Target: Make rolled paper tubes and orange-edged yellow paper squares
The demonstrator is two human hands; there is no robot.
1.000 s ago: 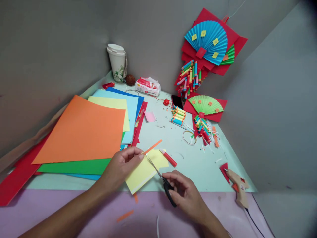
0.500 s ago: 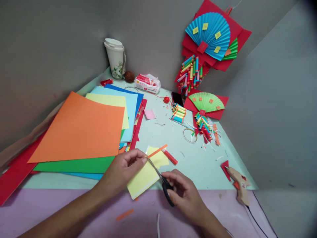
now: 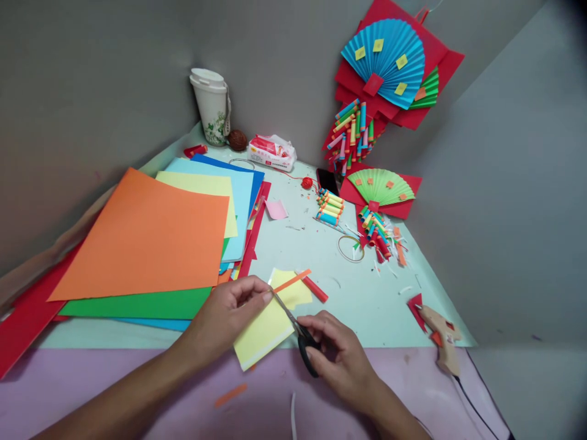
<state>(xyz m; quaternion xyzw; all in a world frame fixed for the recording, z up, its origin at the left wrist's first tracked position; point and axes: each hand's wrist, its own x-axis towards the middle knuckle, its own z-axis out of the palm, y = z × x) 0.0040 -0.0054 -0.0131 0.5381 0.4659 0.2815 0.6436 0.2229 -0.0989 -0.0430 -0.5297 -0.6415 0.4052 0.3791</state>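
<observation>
Between the thumb and fingers of my left hand (image 3: 238,305) is a narrow orange paper strip (image 3: 293,280), its free end pointing up and right. My right hand (image 3: 337,351) grips the black handles of a pair of scissors (image 3: 305,345). The blades reach up-left to the strip beside my left fingertips and look nearly closed. Beneath them lies a yellow paper piece (image 3: 261,333) with a white band along its lower edge. Another yellow paper (image 3: 298,294) lies just behind, with a red paper roll (image 3: 315,288) at its right.
Stacked coloured sheets, topped by an orange sheet (image 3: 151,238), cover the left side. A glue gun (image 3: 444,336) with a cord lies at the right. Rolled paper tubes (image 3: 330,208), a tape roll (image 3: 351,249) and a green fan (image 3: 383,186) sit farther back. A lidded cup (image 3: 211,110) stands behind.
The view has shifted very slightly. Both hands keep their hold, and the scissors stay against the orange strip with hardly any visible movement.
</observation>
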